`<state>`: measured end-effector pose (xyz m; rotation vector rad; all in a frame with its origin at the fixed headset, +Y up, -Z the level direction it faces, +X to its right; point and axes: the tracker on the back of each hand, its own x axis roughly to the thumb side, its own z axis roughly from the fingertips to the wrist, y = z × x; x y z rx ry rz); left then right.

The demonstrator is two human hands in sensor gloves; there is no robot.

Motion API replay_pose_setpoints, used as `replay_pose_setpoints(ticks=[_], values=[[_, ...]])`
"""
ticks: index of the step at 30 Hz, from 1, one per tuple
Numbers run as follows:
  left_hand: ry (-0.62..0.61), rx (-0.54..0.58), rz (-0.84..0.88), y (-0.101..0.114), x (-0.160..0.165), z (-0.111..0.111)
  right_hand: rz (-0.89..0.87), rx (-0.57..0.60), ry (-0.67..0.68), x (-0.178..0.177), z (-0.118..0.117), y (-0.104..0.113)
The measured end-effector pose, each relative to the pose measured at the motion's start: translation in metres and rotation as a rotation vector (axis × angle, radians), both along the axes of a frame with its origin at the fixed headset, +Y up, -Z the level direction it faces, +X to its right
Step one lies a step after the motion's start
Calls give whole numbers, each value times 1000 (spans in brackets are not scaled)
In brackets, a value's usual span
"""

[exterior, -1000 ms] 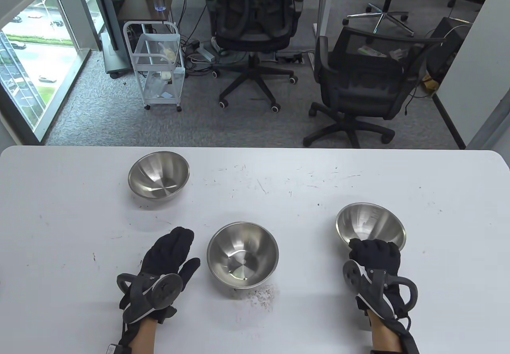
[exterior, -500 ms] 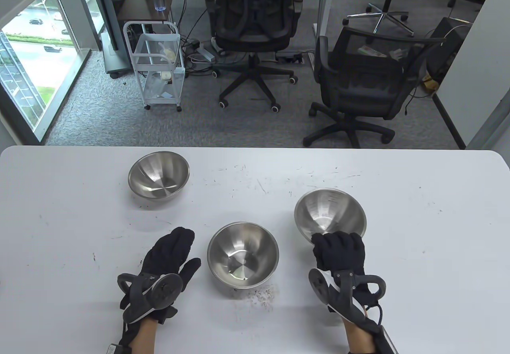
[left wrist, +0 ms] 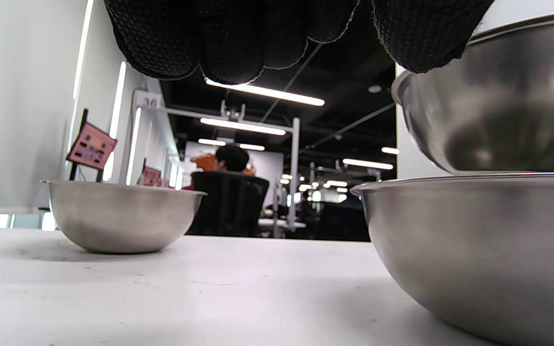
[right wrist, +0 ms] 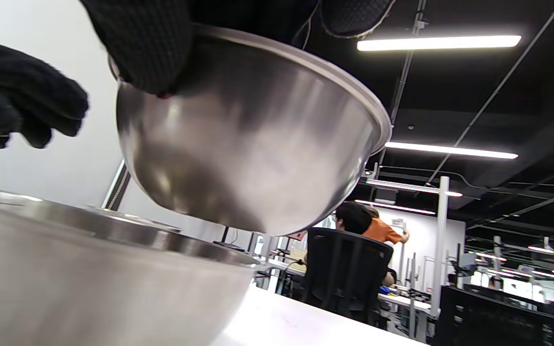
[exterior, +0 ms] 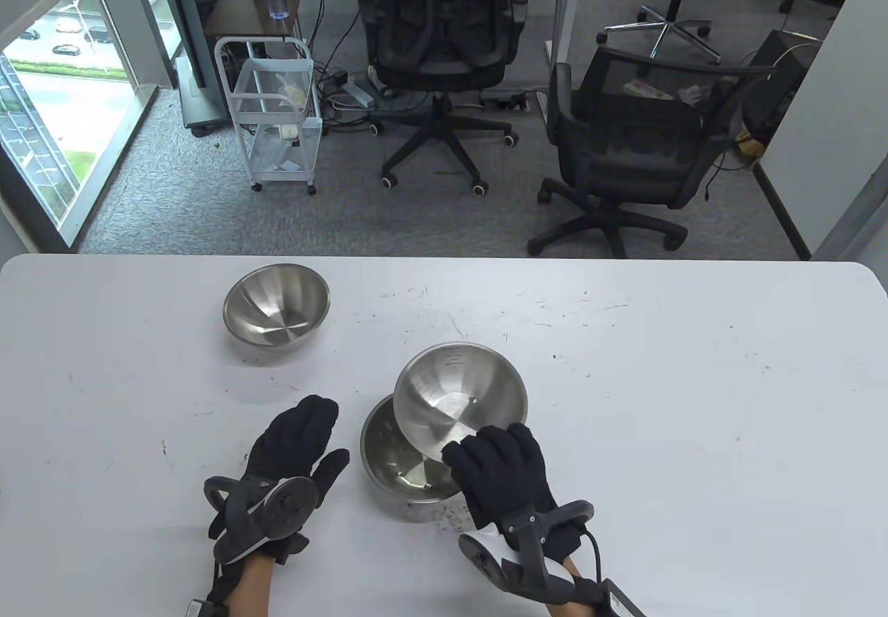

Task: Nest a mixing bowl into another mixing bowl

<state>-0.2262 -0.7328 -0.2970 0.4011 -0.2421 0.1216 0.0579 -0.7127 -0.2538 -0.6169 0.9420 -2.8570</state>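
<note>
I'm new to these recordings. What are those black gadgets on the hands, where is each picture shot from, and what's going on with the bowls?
Two gloved human hands, each with a tracker strapped on its back. One camera looks down at the table; the other two sit on the wrists, low and close. The right hand holds a steel bowl by its rim, tilted, above the near bowl, not yet seated in it. The left hand lies on the table beside them, holding nothing. A third bowl stands farther back on the left.
</note>
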Motion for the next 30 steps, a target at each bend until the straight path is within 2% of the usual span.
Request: replay_pose_setpoints(ticks=[13, 22, 30], values=[[-2, 4, 3, 0, 0, 1, 59, -71, 55, -20, -3, -27], [-5, -1, 8, 0, 0, 1, 66, -106, 76, -24, -5, -35], [-7, -8, 9, 0, 1, 1, 78, -149, 92, -24, -5, -33]])
